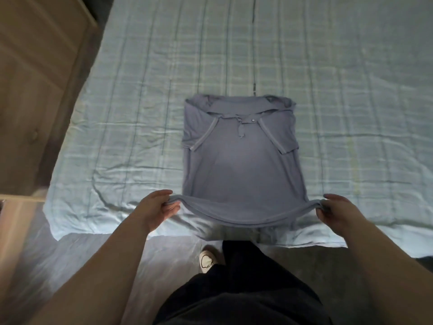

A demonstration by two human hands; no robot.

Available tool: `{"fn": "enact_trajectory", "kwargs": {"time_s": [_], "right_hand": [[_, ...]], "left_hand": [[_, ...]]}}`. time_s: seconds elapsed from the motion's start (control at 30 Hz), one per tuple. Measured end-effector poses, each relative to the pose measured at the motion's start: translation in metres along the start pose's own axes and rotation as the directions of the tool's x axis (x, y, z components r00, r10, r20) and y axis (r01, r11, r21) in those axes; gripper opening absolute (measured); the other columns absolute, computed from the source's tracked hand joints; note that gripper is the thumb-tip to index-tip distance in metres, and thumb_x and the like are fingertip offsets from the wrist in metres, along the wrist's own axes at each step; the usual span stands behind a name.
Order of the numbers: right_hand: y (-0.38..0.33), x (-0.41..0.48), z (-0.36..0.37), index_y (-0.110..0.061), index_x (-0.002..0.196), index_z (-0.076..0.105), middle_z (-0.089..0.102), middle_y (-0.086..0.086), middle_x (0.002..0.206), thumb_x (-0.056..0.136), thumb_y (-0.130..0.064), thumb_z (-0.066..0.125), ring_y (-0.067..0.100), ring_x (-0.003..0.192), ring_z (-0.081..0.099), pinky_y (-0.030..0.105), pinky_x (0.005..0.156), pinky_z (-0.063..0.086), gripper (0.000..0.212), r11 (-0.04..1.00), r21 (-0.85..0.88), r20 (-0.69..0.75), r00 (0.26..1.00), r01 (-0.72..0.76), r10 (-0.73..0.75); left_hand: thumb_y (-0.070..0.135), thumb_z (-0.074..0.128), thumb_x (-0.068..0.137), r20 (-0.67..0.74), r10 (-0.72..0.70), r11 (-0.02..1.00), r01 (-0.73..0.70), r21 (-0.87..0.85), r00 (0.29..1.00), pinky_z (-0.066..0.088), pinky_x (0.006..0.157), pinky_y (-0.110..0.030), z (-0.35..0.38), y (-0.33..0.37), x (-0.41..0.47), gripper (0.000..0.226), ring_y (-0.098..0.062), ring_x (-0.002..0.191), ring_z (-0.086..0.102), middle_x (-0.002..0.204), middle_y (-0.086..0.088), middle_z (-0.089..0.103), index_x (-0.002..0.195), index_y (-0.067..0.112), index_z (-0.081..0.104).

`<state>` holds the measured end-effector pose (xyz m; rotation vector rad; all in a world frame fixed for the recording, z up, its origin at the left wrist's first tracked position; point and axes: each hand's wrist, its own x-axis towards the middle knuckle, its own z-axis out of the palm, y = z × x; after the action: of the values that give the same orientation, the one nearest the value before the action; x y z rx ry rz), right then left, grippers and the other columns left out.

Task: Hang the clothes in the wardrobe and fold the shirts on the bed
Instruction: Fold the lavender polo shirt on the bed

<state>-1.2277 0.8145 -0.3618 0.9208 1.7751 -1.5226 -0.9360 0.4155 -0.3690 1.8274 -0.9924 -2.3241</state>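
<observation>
A grey-blue polo shirt (239,165) lies on the bed (131,95), collar away from me, both sleeves folded inward over its body. Its bottom hem is raised off the sheet and sags between my hands. My left hand (159,208) pinches the hem's left corner. My right hand (335,213) pinches the right corner. Both hands hover just above the near edge of the bed.
The light blue checked bedsheet is wrinkled and hangs over the near edge (93,231). A wooden wardrobe or cabinet (35,90) stands at the left. My dark trousers (246,289) and a white shoe (207,261) are on the floor below.
</observation>
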Motion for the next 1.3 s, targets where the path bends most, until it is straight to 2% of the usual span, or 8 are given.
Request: {"fn": "enact_trajectory", "kwargs": {"time_s": [0.27, 0.53, 0.67, 0.77, 0.9, 1.13, 1.23, 1.3], "right_hand": [[-0.106, 0.064, 0.077, -0.007, 0.115, 0.059, 0.059, 0.012, 0.095, 0.099, 0.001, 0.049, 0.02, 0.082, 0.06, 0.021, 0.05, 0.057, 0.02, 0.998, 0.057, 0.081, 0.997, -0.007, 0.003], [-0.189, 0.158, 0.166, -0.009, 0.135, 0.052, 0.057, -0.001, 0.101, 0.098, -0.008, 0.054, 0.013, 0.087, 0.059, 0.017, 0.061, 0.057, 0.037, 0.992, 0.024, 0.087, 0.989, 0.121, -0.122], [-0.22, 0.209, 0.203, -0.011, 0.137, 0.05, 0.056, -0.003, 0.101, 0.098, -0.009, 0.054, 0.011, 0.087, 0.06, 0.016, 0.062, 0.057, 0.04, 0.981, 0.054, 0.076, 0.979, 0.186, -0.19], [-0.236, 0.245, 0.226, -0.013, 0.125, 0.055, 0.056, -0.002, 0.105, 0.098, -0.011, 0.055, 0.01, 0.088, 0.061, 0.017, 0.066, 0.057, 0.027, 0.971, 0.095, 0.07, 0.972, 0.217, -0.224], [-0.238, 0.275, 0.246, -0.014, 0.115, 0.053, 0.056, 0.001, 0.109, 0.098, -0.012, 0.054, 0.013, 0.095, 0.062, 0.019, 0.074, 0.056, 0.017, 0.961, 0.135, 0.065, 0.966, 0.239, -0.25], [-0.218, 0.294, 0.252, -0.007, 0.129, 0.053, 0.067, -0.01, 0.109, 0.102, -0.02, 0.047, 0.005, 0.101, 0.068, 0.023, 0.1, 0.049, 0.031, 0.929, 0.094, 0.152, 0.917, 0.357, -0.368], [-0.209, 0.296, 0.255, -0.014, 0.119, 0.067, 0.065, -0.019, 0.106, 0.104, -0.03, 0.046, 0.002, 0.118, 0.058, 0.025, 0.113, 0.036, 0.031, 0.837, -0.108, 0.246, 0.83, 0.537, -0.501], [-0.201, 0.3, 0.258, -0.007, 0.123, 0.063, 0.065, -0.002, 0.115, 0.1, -0.004, 0.048, 0.006, 0.112, 0.062, 0.027, 0.11, 0.042, 0.028, 0.766, -0.209, 0.186, 0.794, 0.608, -0.579]], "left_hand": [[0.001, 0.054, 0.098, -0.076, 0.024, 0.99, -0.034, -0.139, 0.997, 0.062, 0.074, -0.038, 0.086, 0.11, 0.056, 0.01, -0.03, 0.081, 0.066, 0.09, -0.02, 0.06, 0.09, -0.001, 0.059], [0.0, 0.052, 0.099, -0.119, 0.021, 0.963, -0.052, -0.265, 0.993, 0.053, 0.096, -0.043, 0.145, 0.195, 0.164, 0.014, -0.032, 0.086, 0.064, 0.094, -0.022, 0.061, 0.086, -0.001, 0.058], [-0.001, 0.055, 0.097, -0.118, 0.071, 0.952, -0.102, -0.288, 0.991, 0.061, 0.08, -0.038, 0.166, 0.229, 0.226, 0.007, -0.034, 0.087, 0.07, 0.101, -0.023, 0.065, 0.093, -0.002, 0.061], [-0.001, 0.056, 0.097, -0.106, 0.102, 0.936, -0.132, -0.327, 0.989, 0.063, 0.069, -0.038, 0.179, 0.245, 0.269, 0.007, -0.034, 0.079, 0.075, 0.092, -0.024, 0.071, 0.096, -0.004, 0.062], [-0.003, 0.054, 0.094, -0.027, 0.159, 0.915, -0.157, -0.373, 0.987, 0.06, 0.084, -0.043, 0.19, 0.249, 0.313, 0.007, -0.036, 0.099, 0.073, 0.093, -0.024, 0.074, 0.091, -0.003, 0.061], [-0.006, 0.049, 0.096, 0.0, 0.28, 0.909, -0.265, -0.322, 0.96, 0.058, 0.089, -0.034, 0.192, 0.23, 0.359, 0.049, -0.025, 0.112, 0.067, 0.12, -0.015, 0.065, 0.142, 0.009, 0.044], [-0.021, 0.049, 0.091, 0.027, 0.46, 0.878, -0.451, -0.16, 0.887, 0.054, 0.098, -0.032, 0.191, 0.217, 0.368, 0.065, -0.019, 0.117, 0.064, 0.125, -0.01, 0.061, 0.141, 0.02, 0.038], [-0.024, 0.045, 0.091, 0.088, 0.586, 0.803, -0.591, 0.074, 0.806, 0.05, 0.099, -0.023, 0.194, 0.209, 0.372, 0.064, -0.012, 0.115, 0.06, 0.124, -0.003, 0.058, 0.132, 0.025, 0.043]]}}
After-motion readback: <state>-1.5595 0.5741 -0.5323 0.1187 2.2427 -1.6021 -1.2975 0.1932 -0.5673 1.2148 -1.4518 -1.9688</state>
